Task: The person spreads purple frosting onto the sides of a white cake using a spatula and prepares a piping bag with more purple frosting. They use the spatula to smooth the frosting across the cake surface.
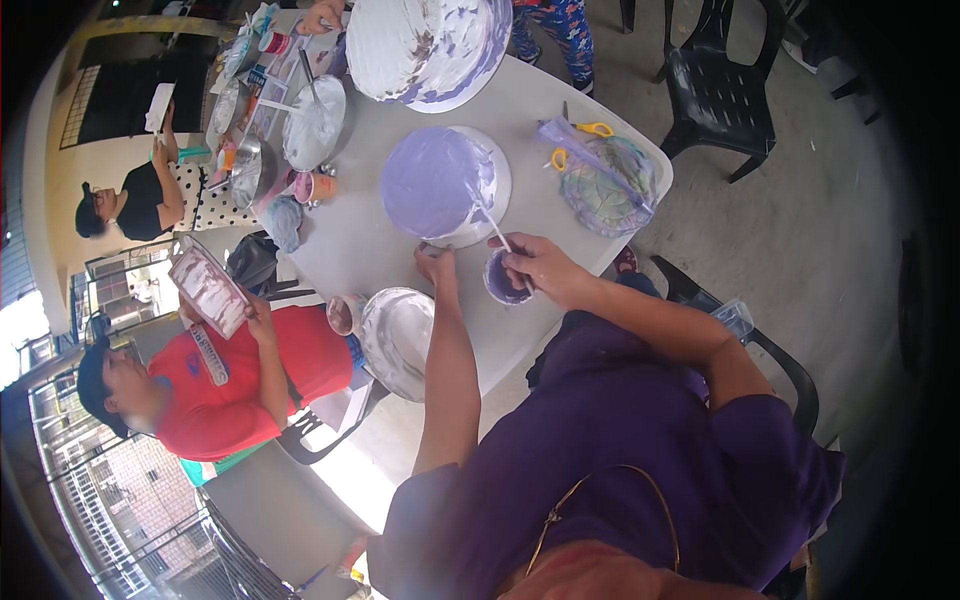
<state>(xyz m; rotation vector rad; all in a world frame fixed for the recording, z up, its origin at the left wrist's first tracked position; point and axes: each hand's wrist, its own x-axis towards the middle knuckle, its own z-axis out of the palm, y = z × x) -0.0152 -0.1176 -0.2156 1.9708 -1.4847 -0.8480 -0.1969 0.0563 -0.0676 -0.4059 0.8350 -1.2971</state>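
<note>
A round cake (425,185) coated in purple icing, with white patches on its right side, sits on a round white cake board (503,170). My left hand (436,264) is closed at the board's near edge, fingers against its rim. My right hand (540,268) grips a slim, pale-handled spatula (487,212); its tip meets the cake's right side. Below that hand stands a small cup of purple icing (497,281), partly hidden by my fingers. Left of my left forearm is a wide metal bowl (390,365) smeared with white.
Beyond stands a larger white-and-purple cake (425,50). Yellow-handled scissors (596,129) lie by a purple-green plastic bundle (605,185) on the right. Icing bowls (317,125) crowd the left. A co-worker in red (265,365) holds an iced rectangular slab (210,285). Black chairs (720,95) stand around.
</note>
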